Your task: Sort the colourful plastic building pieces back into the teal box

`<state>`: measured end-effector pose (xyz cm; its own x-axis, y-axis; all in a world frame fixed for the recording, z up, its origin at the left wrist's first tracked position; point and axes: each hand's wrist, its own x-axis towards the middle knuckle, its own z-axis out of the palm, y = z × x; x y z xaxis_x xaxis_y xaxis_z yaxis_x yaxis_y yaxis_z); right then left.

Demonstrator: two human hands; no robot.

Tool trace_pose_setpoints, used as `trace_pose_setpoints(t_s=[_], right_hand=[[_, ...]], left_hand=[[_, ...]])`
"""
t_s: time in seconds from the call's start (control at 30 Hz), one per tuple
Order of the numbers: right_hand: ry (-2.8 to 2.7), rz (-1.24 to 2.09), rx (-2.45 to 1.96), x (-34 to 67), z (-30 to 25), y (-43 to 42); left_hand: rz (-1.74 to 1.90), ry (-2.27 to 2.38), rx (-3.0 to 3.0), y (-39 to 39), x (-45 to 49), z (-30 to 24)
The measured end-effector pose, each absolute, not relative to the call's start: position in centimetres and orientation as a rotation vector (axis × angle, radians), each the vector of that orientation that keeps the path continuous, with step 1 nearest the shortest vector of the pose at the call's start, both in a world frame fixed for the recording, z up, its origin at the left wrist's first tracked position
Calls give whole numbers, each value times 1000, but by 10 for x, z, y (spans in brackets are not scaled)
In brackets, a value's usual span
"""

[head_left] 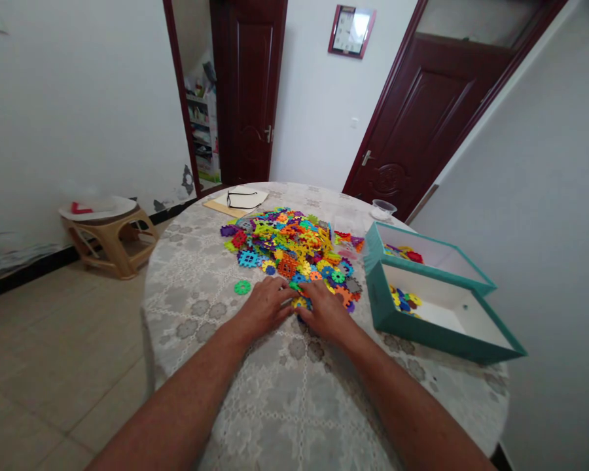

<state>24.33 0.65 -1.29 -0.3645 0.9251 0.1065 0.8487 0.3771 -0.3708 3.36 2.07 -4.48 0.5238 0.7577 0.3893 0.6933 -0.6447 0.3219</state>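
A heap of colourful plastic gear-shaped pieces [294, 239] lies on the round table. At its near edge my left hand [266, 302] and my right hand [326, 309] come close together, fingers bent inward. Between their fingertips shows a small green gear piece [294, 286], and a yellow gear piece [300, 303] sits just below it. Both hands are closed around these small pieces; my fingers partly hide them. One loose green gear piece [242, 287] rests on the cloth left of my left hand.
Right of the heap stand two teal boxes: the nearer box [442, 314] and the farther box [451, 252], each with some pieces inside. Glasses [243, 198] lie on paper at the back left. A clear bowl [383, 209] stands at the back right. The tablecloth [275, 405] is patterned grey.
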Motion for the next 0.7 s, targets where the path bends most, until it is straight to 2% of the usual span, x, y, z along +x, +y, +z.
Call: trace_pose_setpoints(t_s=[0.27, 0.43, 0.6, 0.7], right_hand=[[-2268, 480, -1422, 253, -8, -1], [-2301, 580, -1283, 258, -2, -9], [-2164, 403, -1375, 273, 13, -8], [-2032, 156, -1406, 294, 32, -6]], left_hand=[[888, 1281, 2517, 16, 32, -41], [806, 1276, 2584, 15, 30, -42], [868, 1412, 2561, 17, 25, -36], [1004, 1675, 2441, 20, 18, -34]])
